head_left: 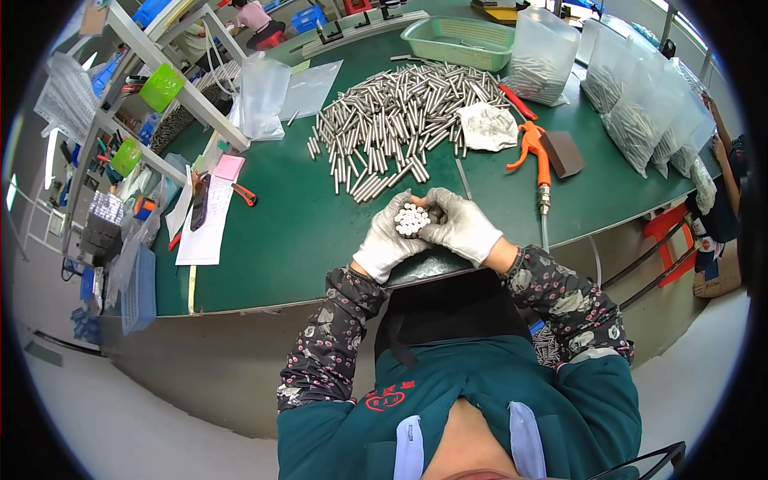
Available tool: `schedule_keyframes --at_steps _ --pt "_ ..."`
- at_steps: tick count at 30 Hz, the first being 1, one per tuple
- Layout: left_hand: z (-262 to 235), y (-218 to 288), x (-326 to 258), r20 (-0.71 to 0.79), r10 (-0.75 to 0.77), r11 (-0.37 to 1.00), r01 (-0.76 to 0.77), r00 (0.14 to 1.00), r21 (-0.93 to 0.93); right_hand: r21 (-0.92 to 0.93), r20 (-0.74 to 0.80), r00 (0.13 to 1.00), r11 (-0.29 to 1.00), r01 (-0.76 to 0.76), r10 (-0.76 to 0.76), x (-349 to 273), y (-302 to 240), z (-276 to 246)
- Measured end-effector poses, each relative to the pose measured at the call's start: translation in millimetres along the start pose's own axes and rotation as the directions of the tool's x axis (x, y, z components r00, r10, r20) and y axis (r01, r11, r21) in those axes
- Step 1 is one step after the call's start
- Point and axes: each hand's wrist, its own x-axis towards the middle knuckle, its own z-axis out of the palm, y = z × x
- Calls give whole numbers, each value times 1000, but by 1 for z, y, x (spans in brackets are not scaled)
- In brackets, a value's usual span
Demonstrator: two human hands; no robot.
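Here both hands (428, 228) clasp a rod bundle (411, 218), ends facing up.

Bundle of short metal rods (412, 218), ends up, cupped upright over green table edge.

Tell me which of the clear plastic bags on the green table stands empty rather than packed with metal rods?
The upright clear bag at the table's far left, beside the white shelf frame. It looks see-through and hollow, while the bags on the right bulge with grey rods.

clear plastic bags (640, 104) of rods, table's right edge.
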Motion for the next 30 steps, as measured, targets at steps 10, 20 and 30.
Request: schedule_keyframes --at_steps 10,20,30 --pt "7 19 2 14 50 966 -45 999 -253 -8 -1 1000 1000 3 -3 1 0 1" --pt "6 7 6 45 -3 953 16 999 -303 23 60 997 999 -42 41 6 5 -1" --pt "8 13 5 21 47 957 -39 999 -286 74 66 998 997 16 -21 10 14 0"
